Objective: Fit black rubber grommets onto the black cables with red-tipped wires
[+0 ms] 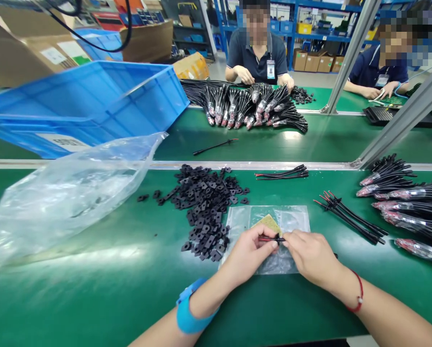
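Here we go: L hand (250, 250) and R hand (311, 250) close together, mid-bench, thumbs and fingertips pinched w/ next to no gap, both on one thin cable (265, 238). It's right btwn them, red end toward the L, rest running under the R. Small black clip (278, 238) at the pinch; prob. the fitting step, i.e. seating it on the cable, tho how far on, can't tell. Next move calls for, I'd say, a firm hold one side and a steady push or pull on the other, w/o bending the red leads.

Below them, a flat clear bag (295, 217) w/ a yellow pad (268, 223) on it. Just L, a big heap of black clips (204, 207); to the R, a few cables w/ clips on (353, 217), then wrapped bundles (407, 207). Short row of cables (288, 173) up top. All on a shiny green bench (103, 299).

Far L: crumpled plastic bag (67, 193), tilted blue bin (129, 103). Across the way, one co-worker (255, 58) behind more bundles (237, 108), another (376, 67) off R, blue shelves (324, 36) at the back.
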Action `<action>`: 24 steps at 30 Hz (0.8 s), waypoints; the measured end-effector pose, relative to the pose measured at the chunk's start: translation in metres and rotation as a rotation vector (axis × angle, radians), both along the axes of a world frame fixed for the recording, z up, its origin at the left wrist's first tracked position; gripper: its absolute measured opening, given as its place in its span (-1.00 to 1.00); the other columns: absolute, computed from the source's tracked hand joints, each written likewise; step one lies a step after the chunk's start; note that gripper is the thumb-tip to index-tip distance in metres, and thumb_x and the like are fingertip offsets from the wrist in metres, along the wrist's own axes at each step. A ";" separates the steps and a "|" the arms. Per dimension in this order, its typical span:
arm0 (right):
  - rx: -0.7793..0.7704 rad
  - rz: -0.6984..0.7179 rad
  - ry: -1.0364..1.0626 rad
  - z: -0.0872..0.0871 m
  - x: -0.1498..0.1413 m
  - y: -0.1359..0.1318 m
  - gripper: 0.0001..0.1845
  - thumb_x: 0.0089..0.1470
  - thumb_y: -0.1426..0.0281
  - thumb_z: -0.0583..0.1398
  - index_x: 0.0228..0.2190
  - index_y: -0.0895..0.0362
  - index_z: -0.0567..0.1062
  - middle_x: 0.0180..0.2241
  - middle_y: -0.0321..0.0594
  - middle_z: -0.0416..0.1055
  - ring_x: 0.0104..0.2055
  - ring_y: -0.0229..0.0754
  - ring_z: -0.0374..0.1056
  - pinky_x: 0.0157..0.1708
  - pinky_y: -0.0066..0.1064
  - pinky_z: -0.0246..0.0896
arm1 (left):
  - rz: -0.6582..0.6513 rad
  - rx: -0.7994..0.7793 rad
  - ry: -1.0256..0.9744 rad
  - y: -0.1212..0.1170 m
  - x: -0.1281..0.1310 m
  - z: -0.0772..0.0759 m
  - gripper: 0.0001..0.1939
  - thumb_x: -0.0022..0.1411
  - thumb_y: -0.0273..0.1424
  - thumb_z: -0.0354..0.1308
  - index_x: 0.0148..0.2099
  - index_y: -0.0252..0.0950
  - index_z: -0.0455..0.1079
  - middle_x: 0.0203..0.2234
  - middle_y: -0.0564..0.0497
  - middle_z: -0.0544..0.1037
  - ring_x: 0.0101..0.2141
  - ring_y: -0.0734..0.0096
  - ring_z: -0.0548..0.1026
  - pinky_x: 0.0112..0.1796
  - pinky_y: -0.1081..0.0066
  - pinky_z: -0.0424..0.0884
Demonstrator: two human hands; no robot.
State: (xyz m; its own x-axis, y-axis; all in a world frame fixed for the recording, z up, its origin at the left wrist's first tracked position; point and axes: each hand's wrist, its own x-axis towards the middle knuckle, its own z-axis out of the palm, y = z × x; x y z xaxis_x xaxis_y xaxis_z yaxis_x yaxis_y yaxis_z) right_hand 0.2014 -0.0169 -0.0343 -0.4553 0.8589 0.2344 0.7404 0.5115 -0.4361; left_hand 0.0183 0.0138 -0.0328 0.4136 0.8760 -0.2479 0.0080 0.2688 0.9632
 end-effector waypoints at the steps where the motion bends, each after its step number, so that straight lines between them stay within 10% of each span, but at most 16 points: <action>1: -0.043 0.002 0.028 0.002 0.000 -0.001 -0.72 0.26 0.43 -0.07 -0.35 0.14 0.41 -0.47 -0.20 0.38 -0.44 -0.21 0.30 -0.44 -0.41 0.11 | -0.022 0.038 0.030 -0.001 0.000 0.001 -0.89 0.03 -0.43 0.20 -0.36 -0.32 0.34 -0.52 0.07 0.45 -0.48 0.45 0.43 -0.36 0.42 0.37; 7: -0.615 0.001 0.367 0.013 0.003 0.003 -0.66 0.21 0.37 0.01 -0.60 0.13 0.25 -0.66 -0.39 0.21 -0.60 -0.35 0.14 -0.55 -0.51 0.01 | -0.192 0.508 0.323 -0.005 -0.003 0.007 -0.91 0.15 -0.50 0.07 -0.32 -0.28 0.40 -0.42 0.00 0.48 -0.35 0.37 0.42 -0.30 0.40 0.31; 12: -0.973 -0.041 0.608 0.009 0.005 0.010 -0.70 0.17 0.25 0.04 -0.53 0.13 0.28 -0.65 -0.43 0.21 -0.70 -0.42 0.02 -0.69 -0.56 -0.11 | -0.229 0.610 0.358 0.000 -0.010 0.011 -0.89 0.21 -0.47 0.04 -0.26 -0.26 0.39 -0.38 -0.02 0.48 -0.31 0.34 0.43 -0.27 0.38 0.31; 24: -0.212 -0.171 0.145 0.018 0.023 0.014 -0.80 0.18 0.40 0.03 -0.40 0.11 0.43 -0.44 -0.27 0.42 -0.41 -0.22 0.31 -0.37 -0.41 0.14 | -0.056 0.674 0.466 0.016 -0.024 0.019 -0.79 0.19 -0.43 0.05 -0.10 -0.24 0.35 -0.26 -0.05 0.47 -0.26 0.31 0.43 -0.20 0.34 0.34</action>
